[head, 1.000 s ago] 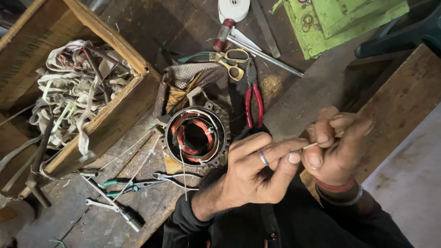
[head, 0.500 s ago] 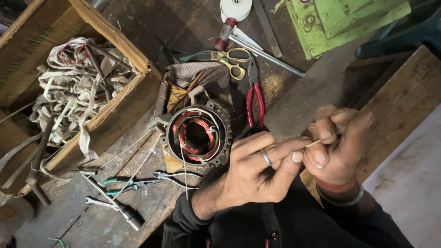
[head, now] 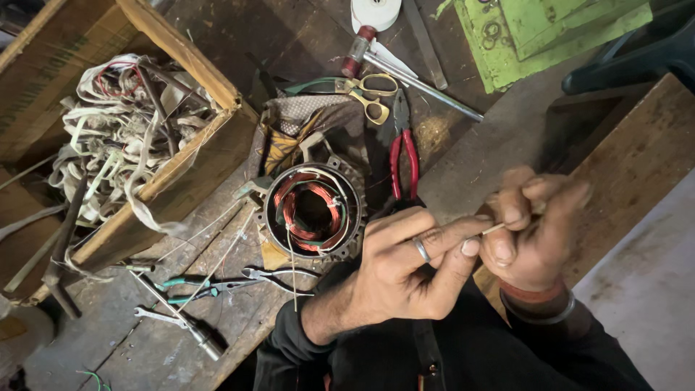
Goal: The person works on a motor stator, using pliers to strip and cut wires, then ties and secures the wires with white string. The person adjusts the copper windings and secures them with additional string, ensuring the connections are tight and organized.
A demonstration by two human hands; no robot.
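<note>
Head view: both hands work close together above the counter [head: 181, 347] edge. The left hand [head: 405, 279], ring on one finger, has its fingers closed in a pinch on a thin pale sleeve or wire end [head: 494, 228]. The right hand [head: 532, 232], bangle at the wrist, pinches the same piece from the other side, fingers closed on it; that hand is a bit blurred. The piece sits between the two hands, held in the air, well apart from the motor stator [head: 313, 210] on the counter.

The stator lies open side up, copper coils in place, with loose pale leads trailing off, so winding looks largely done and lead finishing seems left. Red-handled pliers [head: 403, 163] lie just beside it, yellow scissors [head: 373, 98] further back, green-handled cutters [head: 192, 286] near the front. A wooden box [head: 181, 54] of tangled tape strips stands to one side.
</note>
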